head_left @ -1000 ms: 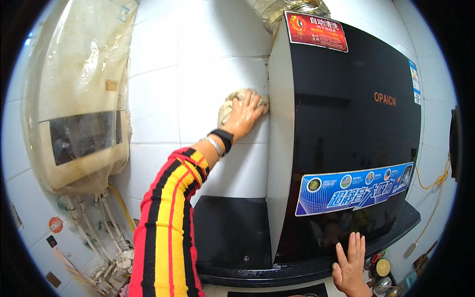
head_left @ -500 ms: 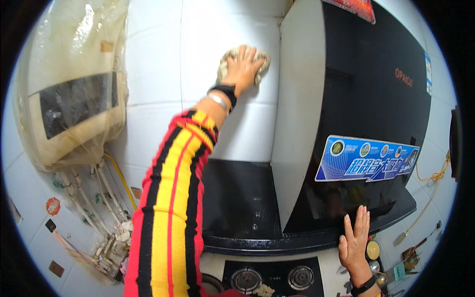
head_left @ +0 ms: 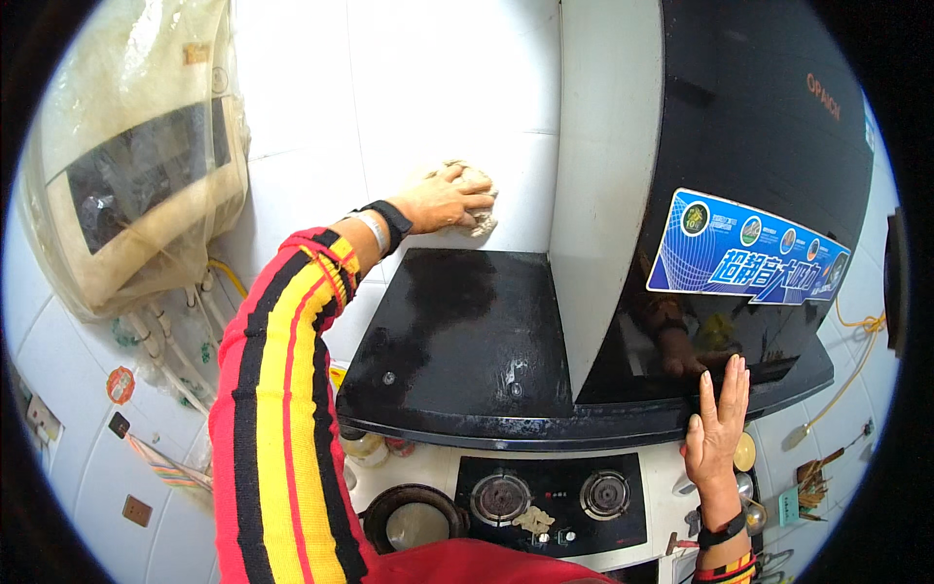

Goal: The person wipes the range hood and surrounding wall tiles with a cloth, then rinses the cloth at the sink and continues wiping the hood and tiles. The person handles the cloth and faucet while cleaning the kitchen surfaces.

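I see a crumpled beige cloth (head_left: 474, 195) in the upper middle of the frame, bunched into a lump and pressed flat against the white tiled wall (head_left: 311, 107), just above the black range hood (head_left: 457, 331), mostly covered, only its right edge showing.

We see open white tiled wall (head_left: 321, 107) between the plastic-wrapped water heater (head_left: 136, 165) on the left and the tall black range hood (head_left: 739, 156) on the right; a hand could pass freely up and down this strip. The hood's pale side panel (head_left: 603, 175) walls off the right, and its black sloping lower shelf (head_left: 457, 341) blocks the way downward. Pipes and hoses (head_left: 175, 331) crowd the space under the heater. Beneath the shelf, the black two-burner gas stove (head_left: 550, 501) on the counter leaves only a low gap.
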The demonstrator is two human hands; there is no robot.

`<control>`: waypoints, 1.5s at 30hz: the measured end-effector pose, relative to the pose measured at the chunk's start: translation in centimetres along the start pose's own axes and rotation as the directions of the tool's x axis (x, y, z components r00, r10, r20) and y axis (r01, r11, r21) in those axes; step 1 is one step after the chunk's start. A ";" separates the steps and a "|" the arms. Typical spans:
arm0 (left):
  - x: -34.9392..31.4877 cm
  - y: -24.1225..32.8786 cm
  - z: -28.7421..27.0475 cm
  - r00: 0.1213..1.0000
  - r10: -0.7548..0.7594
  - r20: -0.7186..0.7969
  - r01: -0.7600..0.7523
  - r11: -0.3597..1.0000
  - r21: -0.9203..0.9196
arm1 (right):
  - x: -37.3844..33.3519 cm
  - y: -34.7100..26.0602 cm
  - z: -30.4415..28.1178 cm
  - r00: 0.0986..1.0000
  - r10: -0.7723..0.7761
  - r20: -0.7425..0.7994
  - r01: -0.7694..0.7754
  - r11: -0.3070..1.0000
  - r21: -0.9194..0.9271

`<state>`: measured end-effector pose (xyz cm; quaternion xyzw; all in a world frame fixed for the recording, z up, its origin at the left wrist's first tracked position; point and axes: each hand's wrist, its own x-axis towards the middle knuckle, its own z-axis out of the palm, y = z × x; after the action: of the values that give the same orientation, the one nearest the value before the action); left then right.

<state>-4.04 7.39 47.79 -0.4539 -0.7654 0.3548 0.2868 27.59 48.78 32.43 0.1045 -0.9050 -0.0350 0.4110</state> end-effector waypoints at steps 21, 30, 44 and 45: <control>5.0 2.4 2.8 0.860 -0.458 -0.225 0.200 0.709 -0.676 | -0.1 0.5 0.5 1.000 -0.008 -0.009 0.008 1.000 -0.029; 7.0 6.4 2.9 0.968 -0.208 0.141 0.249 0.711 -0.658 | 0.0 0.2 0.1 1.000 0.008 0.006 -0.008 0.999 -0.036; -3.0 2.4 4.0 0.781 -0.363 0.508 0.618 0.332 -0.713 | -0.5 0.9 -0.4 0.999 0.017 0.046 -0.019 0.999 0.038; -3.5 2.3 4.0 0.747 -0.395 0.535 0.658 0.317 -0.684 | -0.6 1.0 -0.3 0.999 0.010 0.045 -0.012 0.999 0.038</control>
<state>-4.49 3.91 43.20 -0.2018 -0.9720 -0.1186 0.0227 28.05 49.89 32.38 0.1065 -0.9151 -0.0178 0.3885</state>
